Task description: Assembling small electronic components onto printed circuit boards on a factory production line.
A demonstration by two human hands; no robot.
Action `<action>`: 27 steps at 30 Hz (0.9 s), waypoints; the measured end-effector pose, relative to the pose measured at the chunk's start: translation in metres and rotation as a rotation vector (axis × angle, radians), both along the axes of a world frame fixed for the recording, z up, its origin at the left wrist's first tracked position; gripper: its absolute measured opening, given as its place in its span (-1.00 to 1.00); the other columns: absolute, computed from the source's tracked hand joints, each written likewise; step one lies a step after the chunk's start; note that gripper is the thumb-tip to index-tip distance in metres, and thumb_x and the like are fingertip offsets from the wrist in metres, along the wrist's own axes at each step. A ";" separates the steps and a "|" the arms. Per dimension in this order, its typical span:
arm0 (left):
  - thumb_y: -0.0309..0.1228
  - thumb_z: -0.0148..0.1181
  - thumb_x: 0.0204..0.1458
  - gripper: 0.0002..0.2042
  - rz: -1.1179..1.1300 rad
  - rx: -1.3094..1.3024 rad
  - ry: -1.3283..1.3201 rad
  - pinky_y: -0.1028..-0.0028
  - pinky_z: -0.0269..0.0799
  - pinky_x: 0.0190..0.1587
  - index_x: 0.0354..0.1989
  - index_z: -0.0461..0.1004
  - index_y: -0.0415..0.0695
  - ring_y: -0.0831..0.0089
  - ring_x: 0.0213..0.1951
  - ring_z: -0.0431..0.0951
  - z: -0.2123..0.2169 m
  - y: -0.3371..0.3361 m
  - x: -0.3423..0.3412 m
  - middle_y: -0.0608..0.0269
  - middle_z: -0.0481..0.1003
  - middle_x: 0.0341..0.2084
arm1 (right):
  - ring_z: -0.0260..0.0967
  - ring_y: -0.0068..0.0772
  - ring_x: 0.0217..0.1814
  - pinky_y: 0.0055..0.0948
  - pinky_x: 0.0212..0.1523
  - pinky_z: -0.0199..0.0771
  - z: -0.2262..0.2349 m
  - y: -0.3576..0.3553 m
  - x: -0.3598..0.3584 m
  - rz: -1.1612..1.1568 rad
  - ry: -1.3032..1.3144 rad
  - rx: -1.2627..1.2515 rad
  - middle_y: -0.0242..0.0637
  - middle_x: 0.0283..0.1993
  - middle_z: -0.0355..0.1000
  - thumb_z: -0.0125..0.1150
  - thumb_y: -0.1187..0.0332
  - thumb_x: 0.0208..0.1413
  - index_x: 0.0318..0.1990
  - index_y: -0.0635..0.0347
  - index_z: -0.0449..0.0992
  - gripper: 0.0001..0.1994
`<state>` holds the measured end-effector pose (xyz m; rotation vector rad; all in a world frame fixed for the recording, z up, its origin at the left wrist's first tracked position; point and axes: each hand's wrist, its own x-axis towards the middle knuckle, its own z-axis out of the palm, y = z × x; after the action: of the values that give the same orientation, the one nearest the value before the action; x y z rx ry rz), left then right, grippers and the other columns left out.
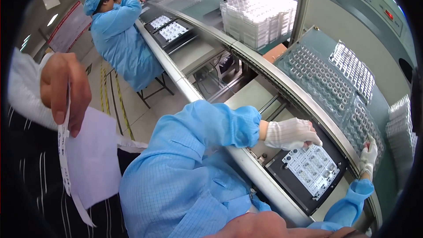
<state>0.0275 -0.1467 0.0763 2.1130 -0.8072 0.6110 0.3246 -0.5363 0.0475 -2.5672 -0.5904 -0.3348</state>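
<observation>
My left hand point(292, 134), in a white glove with bare fingertips, is over the upper edge of a white plate point(313, 167). Its fingers are curled together; whatever they hold, if anything, is hidden. The plate carries rows of small parts and lies on a black carrier point(282, 174) on the conveyor line. Farther right, my right hand point(368, 158), gloved alike, reaches to a clear tray point(362, 121) with many pockets. Its fingertips are pinched together at the tray's near part; any piece between them is too small to make out.
Another clear tray of parts point(315, 77) and a white tray point(352, 68) lie on the green bench. Tray stacks point(260, 17) stand behind and at right. At left another person's hand point(66, 88) holds papers point(94, 158). A blue-clad co-worker point(121, 39) sits farther along the line.
</observation>
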 end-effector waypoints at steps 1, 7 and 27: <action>-0.56 0.32 -0.10 -0.62 -0.042 -0.013 0.006 0.33 0.49 -0.23 -0.03 0.55 -0.02 0.27 -0.34 0.55 -0.004 0.002 0.000 0.27 0.51 -0.44 | 0.44 -0.24 -0.27 -0.29 -0.13 0.47 -0.005 -0.012 -0.009 0.060 -0.039 -0.059 -0.18 -0.31 0.45 0.05 0.60 0.08 0.21 0.09 0.46 -0.51; -0.67 0.24 -0.07 -0.59 0.158 -0.199 0.071 0.35 0.53 -0.18 -0.01 0.58 -0.06 0.27 -0.29 0.57 -0.009 0.018 0.010 0.17 0.56 -0.37 | 0.34 -0.41 -0.31 -0.35 -0.21 0.41 0.038 0.063 -0.075 0.005 -0.090 0.141 -0.30 -0.30 0.46 0.18 0.36 0.20 0.08 0.18 0.51 -0.69; -0.57 0.19 -0.11 -0.60 -0.014 0.438 0.077 0.27 0.40 -0.13 -0.01 0.48 -0.09 0.20 -0.28 0.53 -0.018 -0.009 -0.010 0.20 0.51 -0.44 | 0.36 -0.58 -0.09 -0.52 -0.09 0.38 -0.015 0.090 -0.217 -0.249 0.163 0.788 -0.33 -0.08 0.48 0.32 0.32 0.19 0.09 0.23 0.55 -0.66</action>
<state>0.0177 -0.1560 0.0584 2.5038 -0.9794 0.3637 0.1071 -0.4463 0.0321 -1.8697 -0.0408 -0.3481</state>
